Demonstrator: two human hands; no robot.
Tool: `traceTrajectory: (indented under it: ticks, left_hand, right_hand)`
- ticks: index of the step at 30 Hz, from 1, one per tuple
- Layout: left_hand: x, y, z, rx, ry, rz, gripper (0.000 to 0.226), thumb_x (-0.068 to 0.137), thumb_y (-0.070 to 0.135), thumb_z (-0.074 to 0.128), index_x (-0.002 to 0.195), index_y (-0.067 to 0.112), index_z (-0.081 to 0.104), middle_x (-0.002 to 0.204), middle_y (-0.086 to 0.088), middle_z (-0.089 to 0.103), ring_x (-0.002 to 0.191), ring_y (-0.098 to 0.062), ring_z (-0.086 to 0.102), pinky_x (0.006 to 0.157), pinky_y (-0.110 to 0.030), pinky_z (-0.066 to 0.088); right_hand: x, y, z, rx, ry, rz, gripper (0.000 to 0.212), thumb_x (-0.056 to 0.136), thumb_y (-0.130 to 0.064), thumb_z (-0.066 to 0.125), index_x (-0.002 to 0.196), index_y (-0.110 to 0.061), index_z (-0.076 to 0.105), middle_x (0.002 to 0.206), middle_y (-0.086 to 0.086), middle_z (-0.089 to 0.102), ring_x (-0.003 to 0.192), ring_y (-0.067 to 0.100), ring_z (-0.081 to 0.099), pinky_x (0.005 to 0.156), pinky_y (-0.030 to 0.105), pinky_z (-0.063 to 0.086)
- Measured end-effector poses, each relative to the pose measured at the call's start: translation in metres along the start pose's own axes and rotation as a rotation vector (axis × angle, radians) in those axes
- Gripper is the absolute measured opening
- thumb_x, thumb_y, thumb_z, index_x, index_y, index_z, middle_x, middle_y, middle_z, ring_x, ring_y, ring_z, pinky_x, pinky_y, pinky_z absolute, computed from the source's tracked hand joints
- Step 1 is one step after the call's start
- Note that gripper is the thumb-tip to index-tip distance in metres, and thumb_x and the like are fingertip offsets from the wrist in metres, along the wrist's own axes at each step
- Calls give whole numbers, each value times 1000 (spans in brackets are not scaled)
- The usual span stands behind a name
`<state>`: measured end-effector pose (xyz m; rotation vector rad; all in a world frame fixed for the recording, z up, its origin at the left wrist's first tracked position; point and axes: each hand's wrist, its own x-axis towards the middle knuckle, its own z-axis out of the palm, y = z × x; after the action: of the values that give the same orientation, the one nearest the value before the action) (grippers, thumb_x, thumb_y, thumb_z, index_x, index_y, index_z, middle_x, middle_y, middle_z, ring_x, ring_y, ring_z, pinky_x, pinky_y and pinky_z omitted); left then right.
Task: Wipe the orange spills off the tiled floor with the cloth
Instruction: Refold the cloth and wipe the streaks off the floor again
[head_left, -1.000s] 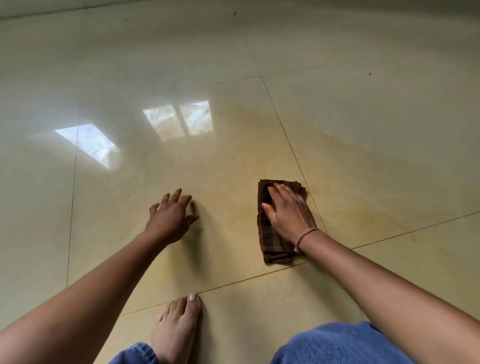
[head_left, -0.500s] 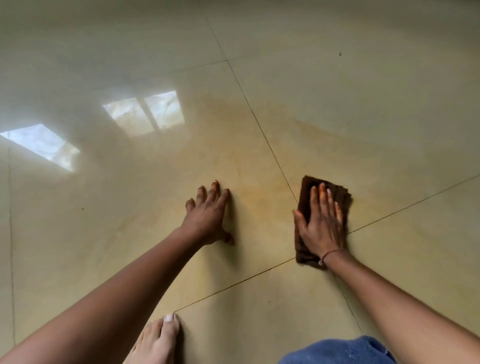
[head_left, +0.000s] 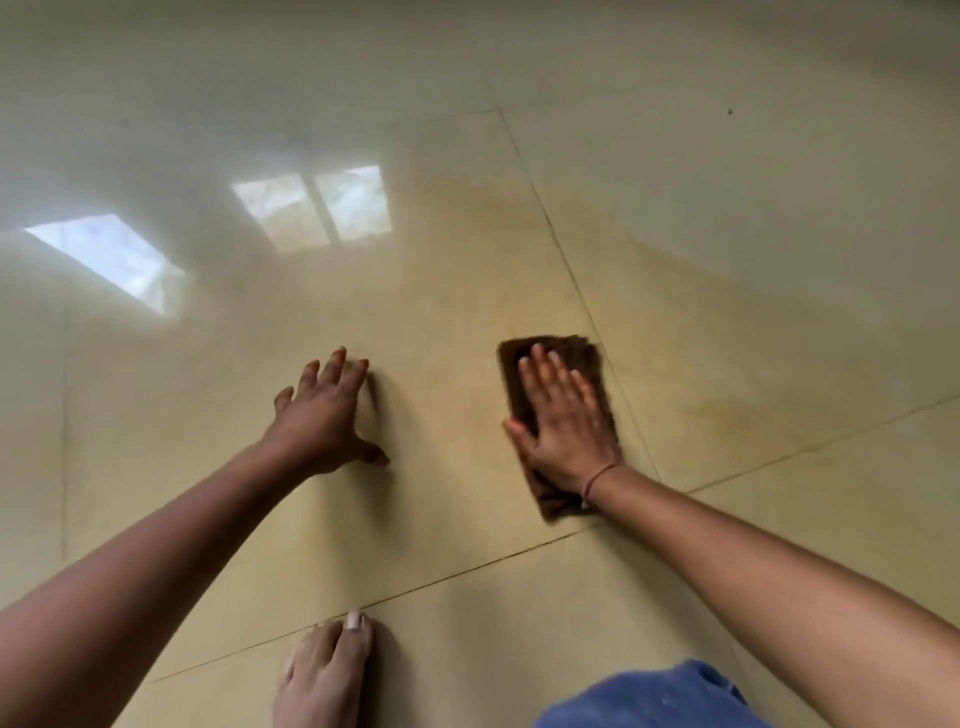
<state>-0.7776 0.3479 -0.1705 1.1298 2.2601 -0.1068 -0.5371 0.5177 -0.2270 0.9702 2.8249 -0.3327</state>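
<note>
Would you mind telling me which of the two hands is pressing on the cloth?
The right hand, with a cord at its wrist, lies flat on the brown cloth. The left hand rests on bare floor.

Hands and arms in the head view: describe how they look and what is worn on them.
Both forearms are bare, with no sleeves showing. The left hand wears nothing: no ring, watch or glove. The right hand is also ungloved, with a thin reddish cord bracelet around the wrist. No markings can be made out on either arm.
</note>
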Motion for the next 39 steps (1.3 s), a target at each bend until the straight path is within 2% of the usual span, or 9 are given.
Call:
traceTrajectory:
  ticks: [4,8,11,16,21,26,31,37,39]
  left_hand:
    - [-10,-26,11,11,18,-43,128,61,61,80,155,23,2,162,-3,-7,148,-30,-2,117,-54,13]
    - [-30,-69,8,-5,26,-173,128,60,63,78,155,21,4,162,-3,-5,148,-30,1,115,-56,16]
    - [-47,-95,2,-18,-10,-260,130,59,60,81,155,21,3,162,-2,-3,148,-32,5,114,-56,21]
    - [-53,-102,6,-23,-32,-270,135,56,52,87,154,19,1,162,-5,-5,147,-31,7,114,-54,25]
    - [-53,-114,17,-76,32,-213,135,55,55,86,154,20,1,162,-3,-6,148,-28,4,115,-53,25]
    - [-74,-158,9,-69,134,-289,129,60,57,82,154,20,1,162,-3,-9,148,-30,0,117,-56,17]
    - [-103,-205,19,-67,-12,-438,139,53,55,87,154,19,0,162,-2,-6,148,-28,7,113,-55,24]
    - [-108,-203,23,-71,-27,-436,144,50,48,91,154,18,-4,162,-1,-11,148,-31,6,112,-55,29]
    - [-107,-203,24,-83,-49,-446,147,49,49,91,154,17,-7,162,-2,-13,148,-32,4,112,-56,26]
  right_hand:
    - [74,-33,-13,8,63,232,83,93,-62,29,153,-11,5,161,11,-2,148,25,-4,118,42,-2]
    - [82,-123,5,-32,-18,-114,85,92,-62,30,153,-13,-4,160,9,-12,147,23,-11,117,40,-7]
    - [46,-120,11,-90,-61,-311,83,91,-63,26,154,-15,0,161,6,-5,148,20,-6,119,41,3]
    - [40,-80,4,-87,-86,-305,83,87,-65,23,154,-17,8,161,5,3,148,21,4,117,41,7]
    - [115,-141,-1,-94,-31,-231,89,85,-69,16,154,-14,1,161,8,-6,148,22,-5,117,39,-2]
    - [136,-258,14,-105,-97,-443,86,91,-64,29,153,-13,-3,161,7,-11,147,22,-11,118,40,-3]
    - [93,-325,29,-138,-135,-658,84,91,-61,30,154,-13,1,161,8,-8,147,22,-9,117,41,-3]
    - [10,-255,44,-180,-228,-1194,79,90,-57,37,153,-16,15,160,8,9,148,23,4,118,41,9]
    - [36,-224,37,-172,-175,-1155,77,90,-56,36,154,-18,14,160,6,8,148,22,6,118,41,9]
